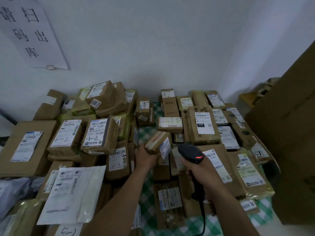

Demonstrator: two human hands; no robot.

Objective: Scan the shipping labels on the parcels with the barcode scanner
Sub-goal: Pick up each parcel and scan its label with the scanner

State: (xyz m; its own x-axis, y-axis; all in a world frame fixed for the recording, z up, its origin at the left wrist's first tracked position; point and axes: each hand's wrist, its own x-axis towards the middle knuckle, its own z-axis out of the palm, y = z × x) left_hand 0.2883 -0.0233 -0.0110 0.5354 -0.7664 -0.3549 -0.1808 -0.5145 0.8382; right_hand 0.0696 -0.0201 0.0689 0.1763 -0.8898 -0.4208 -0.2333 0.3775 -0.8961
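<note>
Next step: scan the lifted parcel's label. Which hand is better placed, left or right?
Right. The right hand grips the barcode scanner, its head pointed toward the label on the small parcel; the left hand only holds that parcel up.

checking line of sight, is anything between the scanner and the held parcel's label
Nothing visible: the scanner in the right hand faces the label on the parcel the left hand holds, a clear gap between.
</note>
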